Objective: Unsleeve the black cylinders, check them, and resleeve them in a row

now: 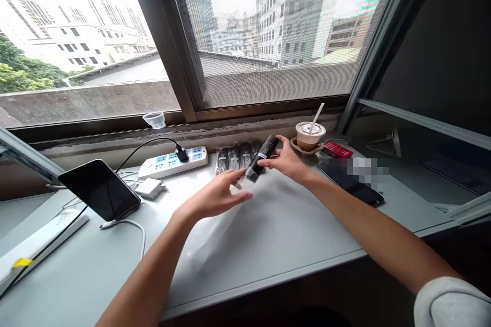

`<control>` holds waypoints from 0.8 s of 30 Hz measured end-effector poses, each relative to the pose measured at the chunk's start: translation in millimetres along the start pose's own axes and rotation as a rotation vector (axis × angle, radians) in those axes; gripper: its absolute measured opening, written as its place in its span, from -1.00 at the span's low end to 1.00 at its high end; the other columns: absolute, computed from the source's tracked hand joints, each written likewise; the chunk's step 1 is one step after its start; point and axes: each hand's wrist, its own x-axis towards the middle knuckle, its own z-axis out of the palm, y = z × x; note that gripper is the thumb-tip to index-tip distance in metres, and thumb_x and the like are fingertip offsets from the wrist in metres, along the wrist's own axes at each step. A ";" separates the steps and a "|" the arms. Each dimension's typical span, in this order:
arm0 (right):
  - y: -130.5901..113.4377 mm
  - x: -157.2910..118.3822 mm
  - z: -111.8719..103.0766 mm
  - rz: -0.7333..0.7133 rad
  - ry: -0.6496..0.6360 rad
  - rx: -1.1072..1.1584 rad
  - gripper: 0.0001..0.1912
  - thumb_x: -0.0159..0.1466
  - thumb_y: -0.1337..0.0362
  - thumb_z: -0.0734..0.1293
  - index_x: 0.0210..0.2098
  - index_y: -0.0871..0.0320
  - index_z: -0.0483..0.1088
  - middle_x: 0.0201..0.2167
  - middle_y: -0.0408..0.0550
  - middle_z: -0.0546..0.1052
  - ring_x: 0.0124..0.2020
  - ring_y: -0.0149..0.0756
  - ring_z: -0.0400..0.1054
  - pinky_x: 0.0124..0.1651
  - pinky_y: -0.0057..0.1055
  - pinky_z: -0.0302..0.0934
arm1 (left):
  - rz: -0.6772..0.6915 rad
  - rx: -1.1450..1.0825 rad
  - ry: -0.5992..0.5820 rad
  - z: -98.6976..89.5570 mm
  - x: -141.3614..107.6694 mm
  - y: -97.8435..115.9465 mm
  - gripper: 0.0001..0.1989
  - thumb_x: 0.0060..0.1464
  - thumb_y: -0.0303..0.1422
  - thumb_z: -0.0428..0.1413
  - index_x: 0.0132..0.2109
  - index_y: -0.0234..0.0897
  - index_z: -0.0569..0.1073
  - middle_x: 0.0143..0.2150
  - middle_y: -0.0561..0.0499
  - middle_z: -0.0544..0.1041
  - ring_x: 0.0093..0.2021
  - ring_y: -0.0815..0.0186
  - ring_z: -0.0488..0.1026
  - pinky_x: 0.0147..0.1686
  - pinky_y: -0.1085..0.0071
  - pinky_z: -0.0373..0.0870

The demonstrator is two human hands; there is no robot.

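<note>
A black cylindrical bottle or tube with small pale print is tilted above the desk, its lower end pointing down and left. My right hand grips it near its upper end, thumb on the near side. Close to its lower end, my left hand has thumb and fingers spread apart. Clear, film-like plastic shows at that lower end, too blurred to tell whether the left fingertips touch it. Behind the hands, several dark items in clear wrapping are lined up by the wall.
On the left are a tablet, a white charger, a power strip and cables. A drink cup in a holder, a red packet and a black phone-like device are on the right. A clear cup sits by the window.
</note>
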 end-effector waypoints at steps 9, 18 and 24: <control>-8.9 -11.9 13.0 -0.043 -0.044 0.064 0.41 -0.02 0.19 0.68 0.49 0.16 -0.33 -0.13 0.05 0.61 -0.04 -0.03 0.56 0.07 -0.09 0.46 | -0.125 -0.298 0.065 6.8 6.7 12.2 -0.31 0.26 0.08 0.11 0.40 -0.16 0.35 0.18 -0.18 0.48 0.01 0.06 0.50 -0.04 0.20 0.48; 1.7 -11.1 21.4 -0.114 0.007 0.008 0.38 -0.02 0.15 0.67 0.47 0.07 -0.30 0.02 0.09 0.56 -0.07 -0.09 0.53 0.02 -0.12 0.46 | -0.218 -0.415 0.293 21.4 17.0 9.6 -0.43 0.10 -0.06 0.30 0.20 -0.19 0.53 0.04 -0.14 0.61 0.07 0.01 0.53 0.04 0.16 0.44; 4.3 -11.8 22.6 -0.140 -0.119 0.103 -0.12 0.23 0.13 0.52 0.35 0.06 -0.02 -0.20 -0.07 0.63 -0.19 -0.21 0.53 -0.04 -0.22 0.40 | -0.336 -0.744 0.222 20.0 19.8 8.4 -0.40 0.12 0.05 0.26 0.12 -0.31 0.55 -0.06 -0.16 0.62 -0.11 0.12 0.55 -0.17 0.26 0.48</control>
